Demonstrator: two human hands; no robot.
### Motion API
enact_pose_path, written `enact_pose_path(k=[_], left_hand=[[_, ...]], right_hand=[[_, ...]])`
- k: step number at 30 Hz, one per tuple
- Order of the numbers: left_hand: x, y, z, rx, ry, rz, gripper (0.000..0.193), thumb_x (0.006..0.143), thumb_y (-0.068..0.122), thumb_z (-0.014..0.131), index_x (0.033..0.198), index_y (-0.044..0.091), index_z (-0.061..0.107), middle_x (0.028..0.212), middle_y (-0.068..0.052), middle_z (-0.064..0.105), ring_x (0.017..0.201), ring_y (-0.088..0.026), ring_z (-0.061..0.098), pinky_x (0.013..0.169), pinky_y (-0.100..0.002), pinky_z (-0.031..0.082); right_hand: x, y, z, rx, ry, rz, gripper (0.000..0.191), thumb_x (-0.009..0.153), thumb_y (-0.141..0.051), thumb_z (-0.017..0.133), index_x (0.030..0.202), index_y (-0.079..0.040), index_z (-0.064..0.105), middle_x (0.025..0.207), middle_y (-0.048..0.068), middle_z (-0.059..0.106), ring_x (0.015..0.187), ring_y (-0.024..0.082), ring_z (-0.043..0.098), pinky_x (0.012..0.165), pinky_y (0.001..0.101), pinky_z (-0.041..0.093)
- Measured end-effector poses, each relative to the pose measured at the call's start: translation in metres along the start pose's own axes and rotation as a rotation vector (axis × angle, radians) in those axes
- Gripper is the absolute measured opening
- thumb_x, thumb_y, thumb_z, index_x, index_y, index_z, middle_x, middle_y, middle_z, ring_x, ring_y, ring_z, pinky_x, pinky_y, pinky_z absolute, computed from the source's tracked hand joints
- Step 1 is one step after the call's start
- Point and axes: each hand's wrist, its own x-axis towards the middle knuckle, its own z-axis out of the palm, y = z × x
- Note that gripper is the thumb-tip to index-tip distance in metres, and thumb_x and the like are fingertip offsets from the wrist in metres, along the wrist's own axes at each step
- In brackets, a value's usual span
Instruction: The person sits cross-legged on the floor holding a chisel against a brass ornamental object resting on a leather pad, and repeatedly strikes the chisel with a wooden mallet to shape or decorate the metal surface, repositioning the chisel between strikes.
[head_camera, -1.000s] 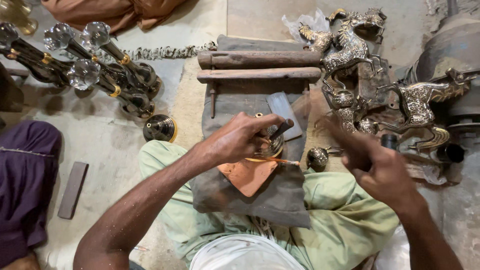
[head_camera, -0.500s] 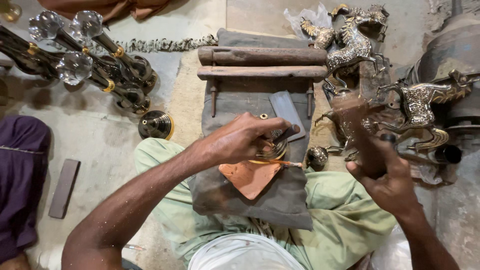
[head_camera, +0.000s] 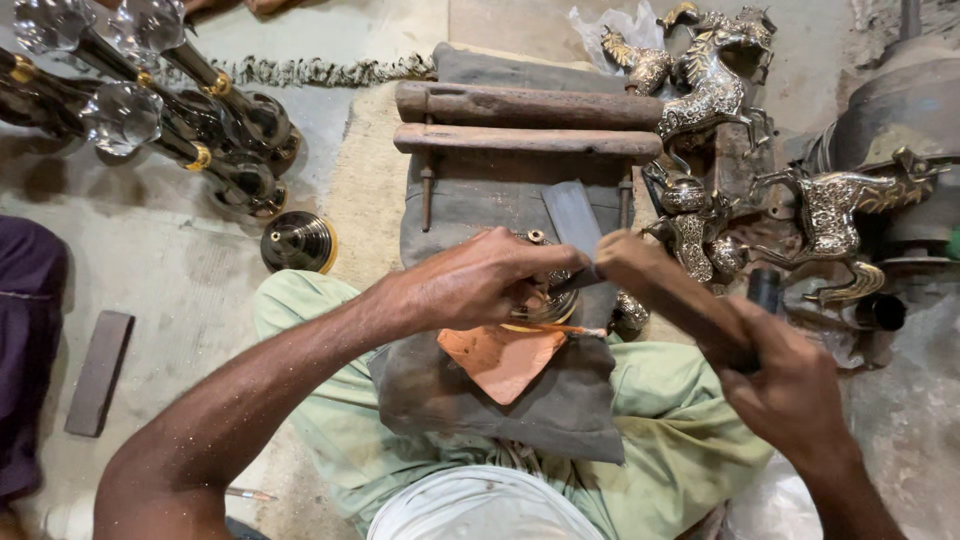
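Can't really make out the small brass piece (head_camera: 540, 305) since the left hand (head_camera: 470, 285) covers most of it, only a shiny edge peeks out under the fingers (head_camera: 545, 262). The wooden mallet (head_camera: 670, 290) is motion-blurred at its head, and its grip end vanishes inside the right hand (head_camera: 790, 385). Whatever thin tool sits between hand and mallet is too smeared to tell. The glass-knobbed lamp stands (head_camera: 150, 100) run off the top-left edge, and the dark purple cloth (head_camera: 25, 350) is cropped at the left.
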Motion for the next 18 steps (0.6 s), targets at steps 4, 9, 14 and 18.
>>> enact_pose_path(k=[4,9,14,18], left_hand=[[0.001,0.000,-0.003,-0.016,-0.013,-0.001,0.049,0.081,-0.001,0.070,0.128,0.008,0.059,0.081,-0.017,0.064,0.064,-0.036,0.059,0.060,-0.046,0.047],[0.001,0.002,-0.006,-0.068,-0.043,0.014,0.051,0.082,0.005,0.075,0.129,0.009,0.058,0.082,-0.015,0.065,0.064,-0.033,0.062,0.060,-0.045,0.049],[0.001,0.002,-0.008,-0.057,-0.056,0.014,0.053,0.083,0.002,0.071,0.133,0.012,0.058,0.082,-0.013,0.068,0.067,-0.032,0.066,0.062,-0.047,0.046],[0.000,0.000,-0.011,-0.089,-0.092,0.021,0.049,0.085,0.007,0.075,0.130,0.013,0.057,0.079,-0.013,0.067,0.064,-0.032,0.065,0.061,-0.046,0.049]], right_hand=[[-0.002,0.002,0.001,-0.002,0.003,-0.043,0.055,0.082,-0.015,0.082,0.132,-0.007,0.061,0.088,0.008,0.075,0.076,0.014,0.071,0.069,0.0337,0.060],[-0.008,0.003,0.001,0.029,0.047,-0.042,0.044,0.083,-0.014,0.083,0.121,-0.007,0.062,0.086,0.010,0.069,0.074,0.014,0.065,0.070,0.0350,0.057],[-0.013,0.006,0.001,0.186,0.074,0.028,0.036,0.086,-0.015,0.085,0.113,-0.006,0.061,0.083,0.011,0.068,0.073,0.017,0.065,0.073,0.0374,0.057],[-0.017,0.003,-0.001,-0.121,0.096,-0.136,0.044,0.081,-0.010,0.078,0.122,-0.003,0.062,0.095,0.014,0.069,0.083,0.019,0.068,0.074,0.0366,0.057]])
